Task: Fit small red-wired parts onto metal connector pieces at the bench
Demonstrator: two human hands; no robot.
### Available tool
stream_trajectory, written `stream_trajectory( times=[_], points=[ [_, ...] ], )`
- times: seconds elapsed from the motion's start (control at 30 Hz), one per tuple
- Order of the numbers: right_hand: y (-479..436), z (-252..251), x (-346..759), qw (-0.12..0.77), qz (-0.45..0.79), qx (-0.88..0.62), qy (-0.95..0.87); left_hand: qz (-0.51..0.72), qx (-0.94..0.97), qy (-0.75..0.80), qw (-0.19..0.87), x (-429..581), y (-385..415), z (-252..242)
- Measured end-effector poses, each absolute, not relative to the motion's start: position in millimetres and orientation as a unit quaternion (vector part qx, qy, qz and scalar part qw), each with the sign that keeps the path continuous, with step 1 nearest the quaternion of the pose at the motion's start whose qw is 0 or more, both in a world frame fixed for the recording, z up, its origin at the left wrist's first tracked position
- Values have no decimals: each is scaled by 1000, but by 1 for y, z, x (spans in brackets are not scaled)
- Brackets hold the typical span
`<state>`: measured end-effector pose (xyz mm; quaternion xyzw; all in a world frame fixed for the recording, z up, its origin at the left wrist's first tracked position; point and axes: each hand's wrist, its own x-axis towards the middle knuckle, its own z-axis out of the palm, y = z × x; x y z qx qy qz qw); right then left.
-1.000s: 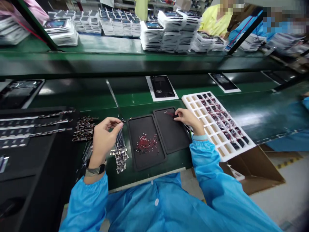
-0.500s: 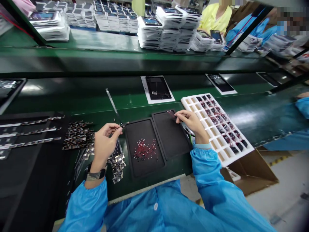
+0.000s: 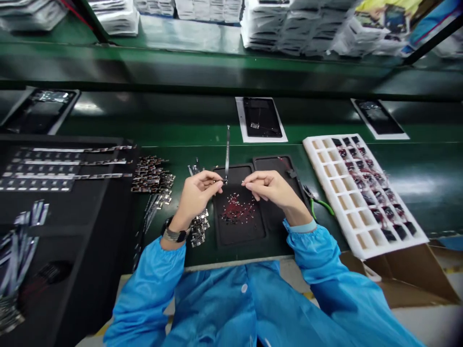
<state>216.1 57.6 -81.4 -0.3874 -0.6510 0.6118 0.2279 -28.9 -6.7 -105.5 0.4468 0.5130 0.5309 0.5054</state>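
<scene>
My left hand [image 3: 197,195] pinches a small circuit board with a thin ribbon cable [image 3: 227,152] rising from it. My right hand [image 3: 269,190] is closed, thumb against fingers, on a tiny pale-tipped part [image 3: 243,182] too small to name. Both hands hover over the back of a black tray [image 3: 240,237], fingertips a short gap apart. In this tray lies a loose heap of tiny red-wired parts [image 3: 237,209]. A second black tray [image 3: 277,219], partly behind my right hand, has a dark piece and a red wire at its back. More circuit boards [image 3: 200,229] lie beside my left wrist.
Green-handled pliers [image 3: 320,205] lie right of the trays, next to a white compartment tray [image 3: 345,212] holding black parts with red wires. Ribbon-cable boards [image 3: 152,173] are piled at left beside a black stand [image 3: 108,202]. Tablets [image 3: 262,118] lie along the back.
My right hand has moved left from the back of the second tray toward my left hand. The ribbon cable stands more upright. The view has tilted down and shifted left.
</scene>
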Motion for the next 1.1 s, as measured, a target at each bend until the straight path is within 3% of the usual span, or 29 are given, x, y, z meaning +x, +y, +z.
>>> stream_trajectory(
  times=[0.17, 0.53, 1.1],
  points=[
    [52, -91, 204, 235, 629, -363, -646, 524, 451, 494, 527, -22, -10, -106],
    [36, -94, 196, 265, 529, -392, -704, 512, 438, 501, 543, -17, -11, -107],
    [42, -104, 196, 279, 590, -371, -660, 493, 428, 503, 566, -15, -12, -106]
  ],
)
